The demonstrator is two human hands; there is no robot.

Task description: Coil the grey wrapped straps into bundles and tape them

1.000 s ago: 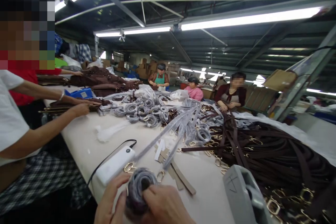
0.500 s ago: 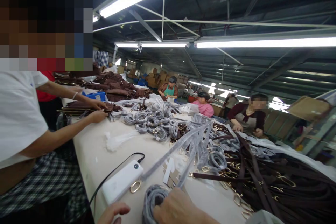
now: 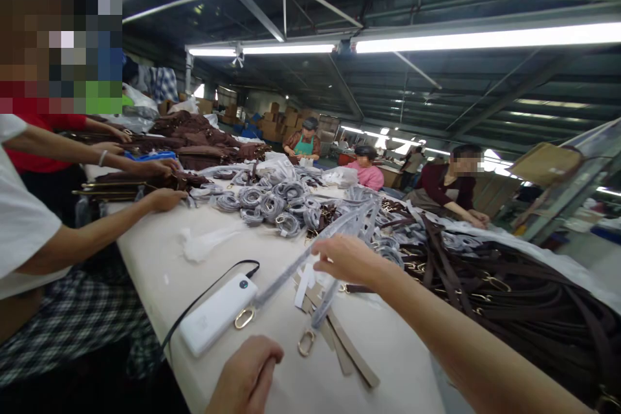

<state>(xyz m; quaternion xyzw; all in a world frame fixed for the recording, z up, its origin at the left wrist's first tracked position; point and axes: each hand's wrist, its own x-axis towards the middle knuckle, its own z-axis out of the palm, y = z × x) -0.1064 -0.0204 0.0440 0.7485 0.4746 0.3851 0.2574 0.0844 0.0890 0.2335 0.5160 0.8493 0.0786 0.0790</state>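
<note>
My left hand (image 3: 250,369) is over the near table edge, fingers curled together, nothing visible in it. Farther forward is my right hand (image 3: 347,259), its fingers apart and loosely bent, above straps wrapped in clear plastic (image 3: 286,275). Whether it touches them I cannot tell. One wrapped strap ends in a gold oval ring (image 3: 244,317) beside a white power bank (image 3: 218,314) with a black cable. Another gold ring (image 3: 306,342) lies between my hands, near tan strips (image 3: 352,349) and a white paper strip (image 3: 304,286).
Coiled wrapped straps (image 3: 272,206) are heaped mid-table. Loose brown straps (image 3: 524,317) with gold clasps cover the right side. At left, a co-worker's hands (image 3: 167,199) handle brown goods with gold edges. More people sit along the far side.
The wrapped coil that was under my right hand at the near edge is out of sight there. My right hand has moved forward over the straps; my left has come further into view.
</note>
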